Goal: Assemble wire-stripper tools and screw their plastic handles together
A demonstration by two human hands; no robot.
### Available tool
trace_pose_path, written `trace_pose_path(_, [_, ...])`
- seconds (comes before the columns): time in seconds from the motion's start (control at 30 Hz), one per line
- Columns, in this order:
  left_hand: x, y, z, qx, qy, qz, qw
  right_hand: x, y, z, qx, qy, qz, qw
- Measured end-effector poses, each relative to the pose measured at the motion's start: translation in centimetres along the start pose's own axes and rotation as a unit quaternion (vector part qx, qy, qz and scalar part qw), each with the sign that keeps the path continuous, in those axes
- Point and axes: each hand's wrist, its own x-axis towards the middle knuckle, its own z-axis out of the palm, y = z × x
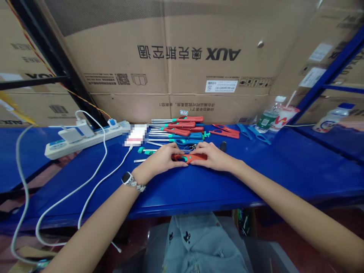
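An orange-red lighter [196, 157] with a long metal tube and a green trigger lies level just above the blue tabletop. My left hand [167, 157] grips it around the trigger end, and the metal tube sticks out past that hand to the left. At the other end, my right hand [212, 156] has its fingers closed on the handle. Right behind my hands is a pile of red lighters [183, 125] and a blue lighter [189, 135], tubes pointing left. Small green parts [140, 150] and a thin metal tube lie beside my left hand.
Loose red casing halves [224, 132] and blue casing halves [256, 133] lie to the right. A bottle [267, 115] and a paper cup [284, 117] stand behind them. At left are a power strip [85, 140], white cables and a blurred phone. Cardboard [182, 76] walls the back.
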Motion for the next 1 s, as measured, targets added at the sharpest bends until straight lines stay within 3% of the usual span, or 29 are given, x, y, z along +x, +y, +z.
trace_pose_path(0.5, [0.07, 0.36, 0.51, 0.010, -0.004, -0.010, 1.000, -0.04, 0.29, -0.21, 0.061, -0.002, -0.032, 0.998])
trace_pose_path(1.0, [-0.06, 0.24, -0.01, 0.014, -0.030, -0.037, 0.999, 0.12, 0.36, -0.37, 0.035, -0.011, -0.018, 0.999])
